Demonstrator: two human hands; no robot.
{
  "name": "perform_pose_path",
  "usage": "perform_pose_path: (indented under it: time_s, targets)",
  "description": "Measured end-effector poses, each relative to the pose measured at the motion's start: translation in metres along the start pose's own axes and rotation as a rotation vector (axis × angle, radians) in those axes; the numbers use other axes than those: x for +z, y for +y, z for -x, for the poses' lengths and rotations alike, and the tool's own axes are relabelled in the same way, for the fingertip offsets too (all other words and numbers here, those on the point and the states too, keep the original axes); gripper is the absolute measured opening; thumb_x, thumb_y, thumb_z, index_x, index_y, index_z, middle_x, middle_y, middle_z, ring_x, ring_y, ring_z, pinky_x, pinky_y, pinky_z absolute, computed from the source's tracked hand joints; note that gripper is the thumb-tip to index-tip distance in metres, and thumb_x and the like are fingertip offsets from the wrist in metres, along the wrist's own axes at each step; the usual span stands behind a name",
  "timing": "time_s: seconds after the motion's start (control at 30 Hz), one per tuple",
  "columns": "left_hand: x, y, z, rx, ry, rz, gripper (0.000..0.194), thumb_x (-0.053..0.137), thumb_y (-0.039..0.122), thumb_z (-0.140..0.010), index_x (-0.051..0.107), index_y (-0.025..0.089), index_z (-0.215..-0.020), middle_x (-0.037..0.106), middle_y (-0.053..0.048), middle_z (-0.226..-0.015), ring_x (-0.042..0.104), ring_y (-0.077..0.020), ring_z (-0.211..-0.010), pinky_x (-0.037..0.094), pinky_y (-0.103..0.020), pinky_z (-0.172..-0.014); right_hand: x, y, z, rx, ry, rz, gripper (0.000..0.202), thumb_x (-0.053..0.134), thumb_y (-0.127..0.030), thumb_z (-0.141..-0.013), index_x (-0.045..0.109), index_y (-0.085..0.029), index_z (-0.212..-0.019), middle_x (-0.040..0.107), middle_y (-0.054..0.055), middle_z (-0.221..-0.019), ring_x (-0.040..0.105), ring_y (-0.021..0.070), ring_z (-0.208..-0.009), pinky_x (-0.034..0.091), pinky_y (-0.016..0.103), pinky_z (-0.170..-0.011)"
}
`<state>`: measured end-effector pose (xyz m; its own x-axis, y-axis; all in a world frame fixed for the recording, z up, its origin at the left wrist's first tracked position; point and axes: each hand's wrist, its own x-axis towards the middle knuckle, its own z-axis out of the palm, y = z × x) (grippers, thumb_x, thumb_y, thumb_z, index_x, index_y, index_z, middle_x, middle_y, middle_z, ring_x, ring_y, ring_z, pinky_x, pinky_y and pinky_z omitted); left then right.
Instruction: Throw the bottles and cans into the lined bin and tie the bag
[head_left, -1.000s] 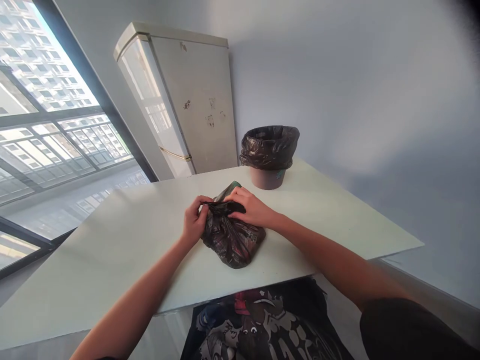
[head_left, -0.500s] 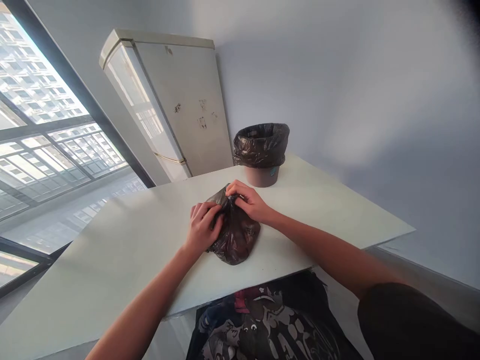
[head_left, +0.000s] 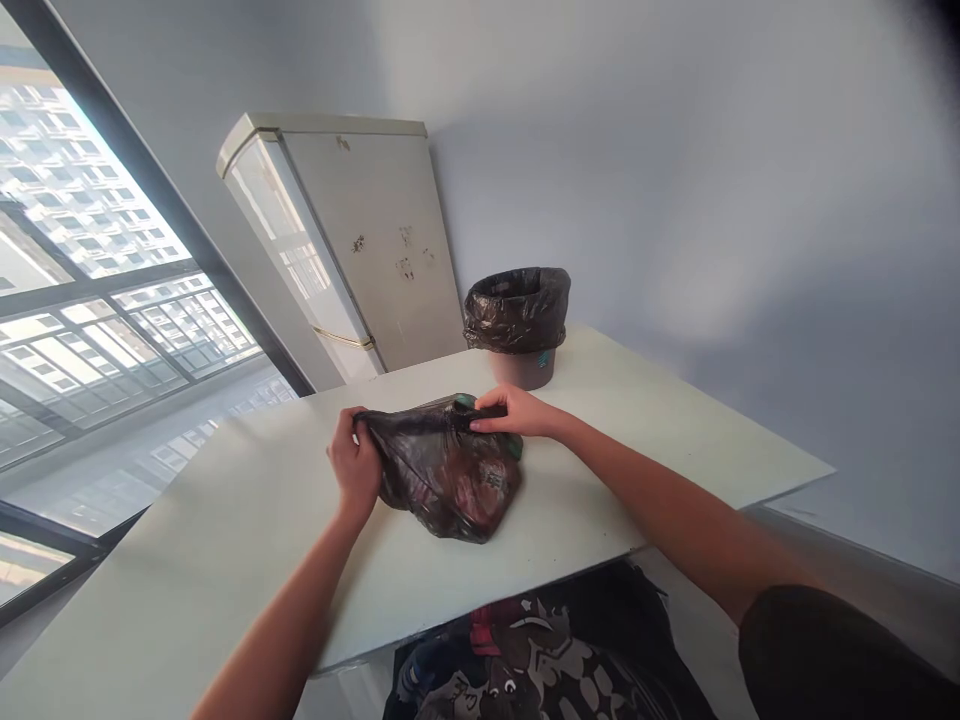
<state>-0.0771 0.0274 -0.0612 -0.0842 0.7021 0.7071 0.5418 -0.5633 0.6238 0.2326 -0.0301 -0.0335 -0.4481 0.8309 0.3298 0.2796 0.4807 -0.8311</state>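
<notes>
A thin black garbage bag (head_left: 450, 475) lies on the white table with things inside it. Reddish and green contents show dimly through the plastic, too blurred to name. My left hand (head_left: 354, 462) is closed on the left end of the bag's rim. Pinching the rim on the right side is my right hand (head_left: 517, 410). Between the two hands the rim is stretched sideways. Behind my right hand stands a pinkish-brown trash bin (head_left: 523, 370), lined with another black bag (head_left: 517, 320) folded over its top.
The white table (head_left: 247, 520) has its near edge just in front of my body. A white refrigerator (head_left: 382, 240) stands beyond the far edge. Large windows (head_left: 112, 250) are on the left, and a plain wall rises behind the bin.
My left hand has moved left, pulling the bunched rim out wide. My right hand has shifted slightly right. The head view has tilted up a little.
</notes>
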Motion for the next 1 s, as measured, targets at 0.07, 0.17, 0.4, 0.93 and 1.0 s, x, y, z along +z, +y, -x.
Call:
perform_pose_path:
  time_s: [0.07,0.17,0.4,0.93,1.0]
  targets:
    - [0.002,-0.013,-0.007,-0.140,0.013,0.088,0.018,0.049,0.021,-0.095,0.066,0.022,-0.098,0.065,0.000,-0.085,0.057,-0.0177,-0.079,0.040,-0.029,-0.073,-0.008,0.005,0.002,-0.047,-0.011,-0.035,0.043,0.078,-0.054,-0.089,0.069,-0.013,-0.079,0.056,-0.001,-0.071,0.048,0.0130,-0.069,0.035,0.026,-0.066]
    - [0.007,-0.033,-0.014,-0.342,0.001,0.296,0.015,0.053,0.025,-0.089,0.066,0.021,-0.093,0.059,0.001,-0.079,0.052,-0.0169,-0.073,0.039,-0.027,-0.068,-0.016,0.010,0.006,-0.106,0.034,-0.203,0.043,0.079,-0.055,-0.088,0.073,-0.012,-0.089,0.067,0.003,-0.081,0.057,0.0165,-0.076,0.044,0.028,-0.071]
    - [0.015,-0.063,-0.018,-0.488,-0.058,0.430,0.021,0.066,0.035,-0.074,0.069,0.019,-0.088,0.061,0.002,-0.077,0.051,-0.0146,-0.071,0.038,-0.025,-0.066,-0.034,0.004,0.014,-0.142,-0.069,-0.216,0.046,0.077,-0.055,-0.093,0.076,-0.009,-0.093,0.065,0.002,-0.073,0.053,0.0118,-0.065,0.040,0.023,-0.060]
    - [-0.001,-0.064,-0.027,-0.390,0.026,0.170,0.022,0.056,0.027,-0.081,0.069,0.020,-0.097,0.068,-0.003,-0.095,0.060,-0.0197,-0.084,0.047,-0.031,-0.078,-0.050,0.013,0.017,0.190,-0.727,-0.007,0.052,0.068,-0.057,-0.096,0.079,-0.009,-0.112,0.069,0.003,-0.078,0.051,0.0101,-0.062,0.040,0.024,-0.061]
    - [-0.005,-0.047,-0.026,-0.102,-0.107,0.139,0.023,0.055,0.032,-0.093,0.071,0.022,-0.105,0.071,-0.005,-0.108,0.064,-0.0226,-0.100,0.049,-0.035,-0.093,-0.047,0.012,0.014,0.163,-0.513,0.163,0.033,0.065,-0.040,-0.096,0.080,-0.011,-0.096,0.071,0.004,-0.078,0.055,0.0119,-0.067,0.041,0.025,-0.066]
